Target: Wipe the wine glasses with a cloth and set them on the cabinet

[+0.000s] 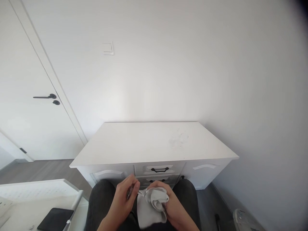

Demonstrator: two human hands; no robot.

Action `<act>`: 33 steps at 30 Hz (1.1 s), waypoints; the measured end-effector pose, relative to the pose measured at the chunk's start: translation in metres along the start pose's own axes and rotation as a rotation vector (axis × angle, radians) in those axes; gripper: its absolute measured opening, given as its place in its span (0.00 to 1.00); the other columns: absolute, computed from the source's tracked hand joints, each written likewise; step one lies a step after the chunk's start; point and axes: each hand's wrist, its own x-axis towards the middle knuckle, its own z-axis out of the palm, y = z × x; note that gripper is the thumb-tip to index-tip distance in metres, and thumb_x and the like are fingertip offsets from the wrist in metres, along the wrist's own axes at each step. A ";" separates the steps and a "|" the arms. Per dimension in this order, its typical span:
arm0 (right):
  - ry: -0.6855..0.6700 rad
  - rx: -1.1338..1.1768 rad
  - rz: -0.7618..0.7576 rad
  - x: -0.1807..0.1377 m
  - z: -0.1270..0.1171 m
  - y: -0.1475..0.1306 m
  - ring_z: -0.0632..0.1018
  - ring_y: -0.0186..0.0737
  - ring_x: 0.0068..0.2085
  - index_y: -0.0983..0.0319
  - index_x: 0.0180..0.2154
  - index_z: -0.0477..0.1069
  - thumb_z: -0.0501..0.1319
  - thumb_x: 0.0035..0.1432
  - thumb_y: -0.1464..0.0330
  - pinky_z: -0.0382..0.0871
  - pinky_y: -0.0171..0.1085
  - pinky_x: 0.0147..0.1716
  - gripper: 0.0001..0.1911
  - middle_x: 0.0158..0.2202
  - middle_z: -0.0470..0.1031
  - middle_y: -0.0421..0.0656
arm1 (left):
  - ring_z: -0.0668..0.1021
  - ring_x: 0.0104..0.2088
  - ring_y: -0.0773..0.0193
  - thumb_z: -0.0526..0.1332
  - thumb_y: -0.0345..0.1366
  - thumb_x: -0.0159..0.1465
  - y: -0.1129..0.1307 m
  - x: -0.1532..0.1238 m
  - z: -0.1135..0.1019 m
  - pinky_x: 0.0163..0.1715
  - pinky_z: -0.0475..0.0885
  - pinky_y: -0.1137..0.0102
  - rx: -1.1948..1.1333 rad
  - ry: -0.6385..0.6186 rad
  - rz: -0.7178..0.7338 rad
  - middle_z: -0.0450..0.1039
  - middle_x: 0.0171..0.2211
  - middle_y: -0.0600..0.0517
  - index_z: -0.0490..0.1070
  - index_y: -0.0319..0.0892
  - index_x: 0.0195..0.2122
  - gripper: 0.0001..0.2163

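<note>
the right hand (173, 205) clutches a bunched grey cloth (152, 203). the left hand (123, 199) pinches a small dark thing (130, 192) in its fingers, beside the cloth, over the lap.

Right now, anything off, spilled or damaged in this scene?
One oddity: a faint smudge mars the white dresser top, right of centre. Both hands, left hand and right hand, hold a grey cloth.
</note>
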 end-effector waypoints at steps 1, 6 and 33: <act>-0.005 -0.137 -0.117 -0.001 -0.005 -0.005 0.76 0.39 0.34 0.60 0.37 0.81 0.68 0.51 0.71 0.66 0.34 0.36 0.08 0.34 0.80 0.41 | 0.73 0.29 0.64 0.56 0.38 0.73 0.001 0.001 -0.002 0.32 0.65 0.72 -0.006 -0.087 -0.075 0.70 0.27 0.54 0.68 0.43 0.30 0.13; -0.305 -0.628 -0.352 -0.014 -0.026 -0.039 0.77 0.41 0.36 0.57 0.41 0.83 0.67 0.62 0.68 0.66 0.36 0.38 0.07 0.36 0.80 0.41 | 0.80 0.43 0.54 0.63 0.39 0.67 0.020 0.003 0.001 0.48 0.69 0.66 -0.068 -0.471 -0.207 0.81 0.39 0.48 0.78 0.42 0.37 0.07; 0.125 -0.601 -0.293 0.019 -0.006 -0.028 0.79 0.53 0.53 0.56 0.60 0.73 0.67 0.56 0.70 0.72 0.47 0.55 0.29 0.55 0.79 0.47 | 0.75 0.23 0.60 0.60 0.47 0.70 0.001 -0.017 0.052 0.26 0.65 0.69 -0.096 -0.142 -0.296 0.73 0.23 0.49 0.76 0.40 0.30 0.17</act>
